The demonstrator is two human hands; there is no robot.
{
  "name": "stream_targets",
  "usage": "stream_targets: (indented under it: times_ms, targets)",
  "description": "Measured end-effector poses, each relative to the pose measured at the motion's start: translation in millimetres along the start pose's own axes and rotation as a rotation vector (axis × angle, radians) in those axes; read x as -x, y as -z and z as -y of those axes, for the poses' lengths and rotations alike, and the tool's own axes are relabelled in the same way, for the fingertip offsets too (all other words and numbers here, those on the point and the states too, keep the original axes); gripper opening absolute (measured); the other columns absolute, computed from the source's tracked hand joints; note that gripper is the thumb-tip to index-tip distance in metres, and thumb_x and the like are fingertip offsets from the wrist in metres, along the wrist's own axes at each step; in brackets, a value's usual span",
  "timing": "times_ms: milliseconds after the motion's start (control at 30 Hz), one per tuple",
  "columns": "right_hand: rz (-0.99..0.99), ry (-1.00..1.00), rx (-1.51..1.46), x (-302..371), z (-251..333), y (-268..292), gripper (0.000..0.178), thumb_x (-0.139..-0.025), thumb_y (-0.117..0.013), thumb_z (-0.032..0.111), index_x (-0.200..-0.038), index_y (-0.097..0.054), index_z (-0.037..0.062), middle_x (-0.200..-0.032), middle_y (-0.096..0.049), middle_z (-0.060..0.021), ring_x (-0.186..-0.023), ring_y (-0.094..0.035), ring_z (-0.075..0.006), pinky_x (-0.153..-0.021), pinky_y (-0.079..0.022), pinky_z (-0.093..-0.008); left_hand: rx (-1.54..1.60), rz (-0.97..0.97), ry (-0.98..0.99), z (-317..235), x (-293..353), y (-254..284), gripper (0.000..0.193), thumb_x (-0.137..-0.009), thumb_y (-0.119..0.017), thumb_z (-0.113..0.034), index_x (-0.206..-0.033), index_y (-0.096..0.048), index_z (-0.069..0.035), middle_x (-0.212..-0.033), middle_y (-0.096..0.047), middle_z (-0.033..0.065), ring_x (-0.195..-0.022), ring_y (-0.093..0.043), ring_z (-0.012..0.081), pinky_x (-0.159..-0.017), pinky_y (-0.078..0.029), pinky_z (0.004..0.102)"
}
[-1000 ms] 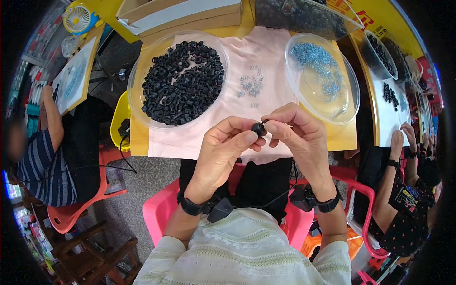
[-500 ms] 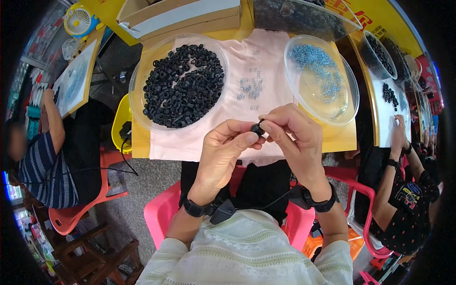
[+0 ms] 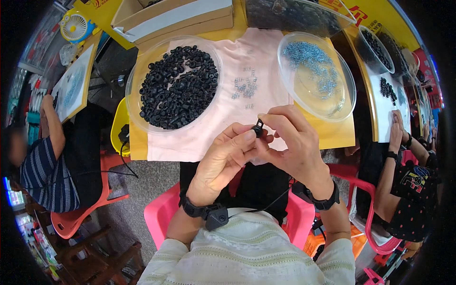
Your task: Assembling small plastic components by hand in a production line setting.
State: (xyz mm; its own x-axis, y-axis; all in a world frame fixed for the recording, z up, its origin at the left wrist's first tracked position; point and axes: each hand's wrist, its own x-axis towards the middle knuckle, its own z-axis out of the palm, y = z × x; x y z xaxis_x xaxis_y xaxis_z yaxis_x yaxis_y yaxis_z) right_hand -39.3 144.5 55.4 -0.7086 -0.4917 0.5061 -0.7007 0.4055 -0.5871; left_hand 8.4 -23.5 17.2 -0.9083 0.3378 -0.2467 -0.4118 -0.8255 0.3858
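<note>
Over the near edge of a pink cloth [image 3: 223,114], both my hands meet at a small black plastic cord lock [image 3: 258,127]. The thumb and fingers of my left hand [image 3: 216,159] pinch its rounded body. My right hand [image 3: 301,147] has its index fingertip at the top of the piece, where a flat part with an opening sticks up; its thumb is below. Beyond my hands, small metal springs [image 3: 246,86] lie scattered on the cloth. To the left is a round clear tray [image 3: 134,102] of black plastic parts; to the right, another clear tray [image 3: 349,97] holds bluish springs.
A cardboard box [image 3: 185,21] and a clear bin [image 3: 289,19] of dark parts stand at the table's back. A yellow basket [image 3: 118,126] is below the left edge. Co-workers sit at tables on both sides; a small fan [image 3: 75,27] stands far left.
The cord lock has turned, so its upright part with the opening now shows above the body. My right fingers have shifted around it. The view has moved slightly.
</note>
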Motion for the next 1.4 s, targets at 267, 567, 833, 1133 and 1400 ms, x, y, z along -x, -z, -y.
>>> stream_targets:
  times_ms: [267, 567, 833, 1133, 1400]
  targets:
    - [0.037, -0.087, -0.236, 1.8, -2.9, 6.9, 0.034, -0.073, -0.075, 0.005, -0.103, -0.06, 0.0003, -0.088, -0.06, -0.011, -0.071, -0.061, -0.0225, -0.06, -0.05, -0.03, -0.048, -0.009, 0.012, -2.9, 0.5, 3.8, 0.01, -0.096, -0.059, -0.01, -0.104, -0.061, -0.004, -0.107, -0.068, 0.0132, -0.099, -0.067, 0.0197, -0.084, -0.055, 0.0331]
    - [0.052, -0.017, -0.055, 4.0, -5.3, 8.4, 0.036, -0.07, -0.078, 0.007, -0.102, -0.062, 0.0018, -0.089, -0.061, -0.0103, -0.074, -0.062, -0.0245, -0.063, -0.051, -0.0325, -0.015, -0.054, 0.05, 1.7, 0.0, -2.9, 0.01, -0.094, -0.062, -0.01, -0.102, -0.062, -0.004, -0.099, -0.069, 0.0083, -0.094, -0.067, 0.0172, -0.087, -0.054, 0.034]
    - [-0.032, 0.031, -0.095, 7.3, -6.2, 6.1, 0.038, -0.061, -0.079, 0.004, -0.096, -0.065, 0.0007, -0.084, -0.06, -0.0092, -0.07, -0.06, -0.0236, -0.058, -0.05, -0.0315, 0.004, 0.033, 0.079, 2.9, 1.2, -3.5, 0.01, -0.093, -0.061, -0.008, -0.102, -0.064, -0.003, -0.1, -0.069, 0.0101, -0.098, -0.067, 0.0196, -0.092, -0.053, 0.0369]
    - [-0.032, -0.034, -0.155, 26.7, -12.8, -5.1, 0.033, -0.065, -0.077, 0.0, -0.096, -0.065, -0.0007, -0.085, -0.06, -0.0093, -0.066, -0.06, -0.0202, -0.054, -0.05, -0.0292, -0.105, 0.008, 0.07, 8.7, -1.1, 7.8, 0.009, -0.094, -0.061, -0.006, -0.101, -0.064, -0.002, -0.097, -0.069, 0.0108, -0.091, -0.068, 0.0186, -0.085, -0.055, 0.0331]
    - [-0.077, -0.006, -0.157, 17.4, -17.1, 6.1, 0.034, -0.068, -0.076, 0.001, -0.1, -0.066, 0.0011, -0.09, -0.062, -0.0086, -0.067, -0.062, -0.0168, -0.057, -0.053, -0.0268, -0.309, -0.073, -0.038, 3.7, -2.9, -17.9, 0.025, -0.095, -0.06, -0.013, -0.115, -0.056, 0.002, -0.106, -0.067, 0.0146, -0.1, -0.067, 0.0258, -0.09, -0.054, 0.0371]
